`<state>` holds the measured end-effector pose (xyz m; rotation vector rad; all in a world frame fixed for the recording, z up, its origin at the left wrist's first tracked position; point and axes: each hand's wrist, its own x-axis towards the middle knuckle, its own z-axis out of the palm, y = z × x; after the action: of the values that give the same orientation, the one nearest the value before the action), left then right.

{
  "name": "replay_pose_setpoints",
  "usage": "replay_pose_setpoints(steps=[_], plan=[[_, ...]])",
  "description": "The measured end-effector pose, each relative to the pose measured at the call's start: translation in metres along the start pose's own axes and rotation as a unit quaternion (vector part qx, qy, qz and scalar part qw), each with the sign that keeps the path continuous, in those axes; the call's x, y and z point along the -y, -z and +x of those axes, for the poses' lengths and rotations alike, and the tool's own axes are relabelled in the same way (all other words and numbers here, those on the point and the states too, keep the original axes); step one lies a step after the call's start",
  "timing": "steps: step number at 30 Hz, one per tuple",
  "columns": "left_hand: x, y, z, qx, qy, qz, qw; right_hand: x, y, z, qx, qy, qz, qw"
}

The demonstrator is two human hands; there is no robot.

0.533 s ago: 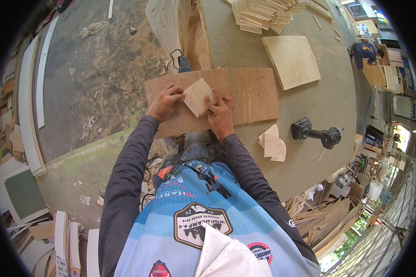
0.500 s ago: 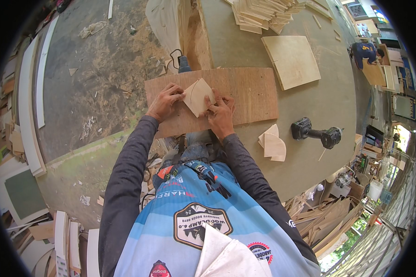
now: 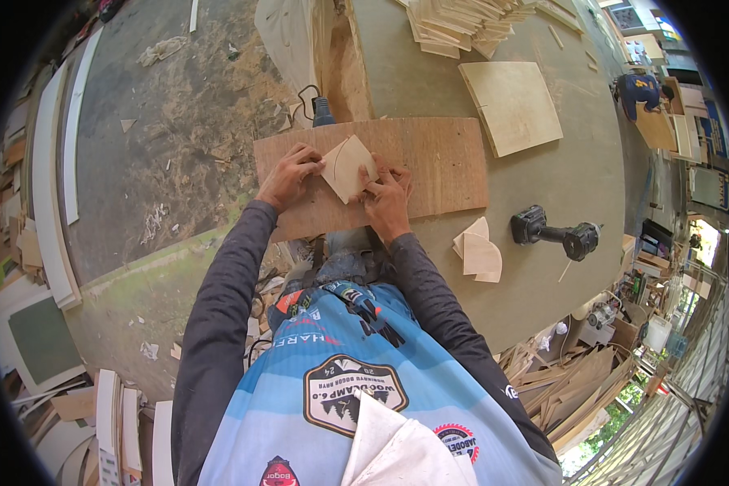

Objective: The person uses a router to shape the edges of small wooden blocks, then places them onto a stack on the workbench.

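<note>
A small pale plywood piece [image 3: 344, 178] with a dark curved line across it lies flat on a reddish-brown wooden board [image 3: 445, 166], one corner pointing away from me. My left hand [image 3: 290, 176] pinches its left corner, fingers bent together. On the right edge, my right hand [image 3: 387, 198] grips the same piece, with fingertips resting on its top face. Just past the board's far edge shows the dark blue end of a corded power tool [image 3: 322, 112]; the board hides the rest of it.
Right of the board lie rounded plywood offcuts [image 3: 482, 257], a black cordless drill [image 3: 552, 234] and a larger plywood panel [image 3: 513, 109]. Stacked plywood pieces [image 3: 462, 24] stand farther back. Sawdust [image 3: 211, 105] covers the left surface. Another person [image 3: 641, 91] works at far right.
</note>
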<state>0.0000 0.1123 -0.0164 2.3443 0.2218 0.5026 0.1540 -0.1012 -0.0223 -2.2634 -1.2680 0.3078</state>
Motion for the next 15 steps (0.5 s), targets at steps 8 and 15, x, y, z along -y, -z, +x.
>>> replay_pose_setpoints(steps=[8,15], plan=[[0.0009,-0.0008,-0.0007,-0.001,0.004,0.002,1.000,-0.0015,-0.0001,0.0018,-0.001,0.005,0.008,1.000],[0.0002,-0.0001,0.0007,0.001,0.011,-0.003,1.000,-0.0024,-0.0013,0.0029,0.003,-0.001,0.004,1.000]])
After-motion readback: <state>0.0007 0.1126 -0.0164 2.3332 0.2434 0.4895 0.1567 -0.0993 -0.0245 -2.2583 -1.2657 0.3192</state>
